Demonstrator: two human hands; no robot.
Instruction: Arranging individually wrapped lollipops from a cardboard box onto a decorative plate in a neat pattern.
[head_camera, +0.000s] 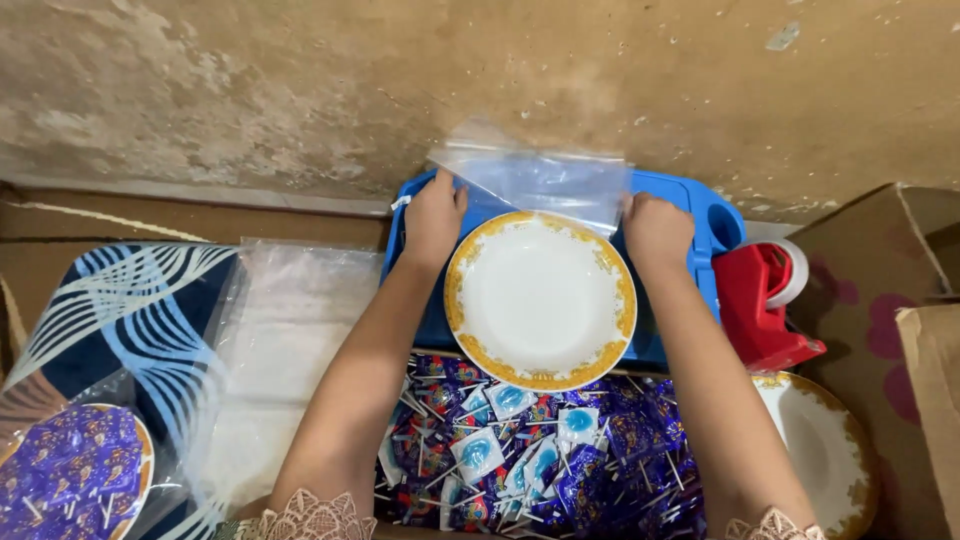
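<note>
- The left hand (434, 215) pinches the left edge of a clear plastic bag (535, 180), with its fingers closed on it.
- The right hand (655, 228) grips the right edge of the same bag, fingers curled shut on it.
- The bag is held up between both hands, above the far side of a blue tray (700, 205), close to the rough brown wall (480, 80).
- The bag is wider than it is tall. Its long side runs left to right, from one hand to the other. I cannot tell which way its open end points.
- A white plate with a gold rim (540, 300) sits on the blue tray, just below the bag and between the two arms. Nothing lies on it.
- A heap of wrapped lollipops (530, 450) in blue and purple wrappers lies just in front of the plate.
- A red tape holder (762, 305) stands right beside the tray on the right.
- A second gold-rimmed plate (830, 450) lies at the lower right, partly hidden by the right arm.
- A stack of clear bags (275, 340) lies to the left of the left arm.
- At the far left, on a blue and white patterned cloth (130, 300), a wrapped plate of purple sweets (70, 470) lies.
- A cardboard box (900, 300) stands at the right edge.
</note>
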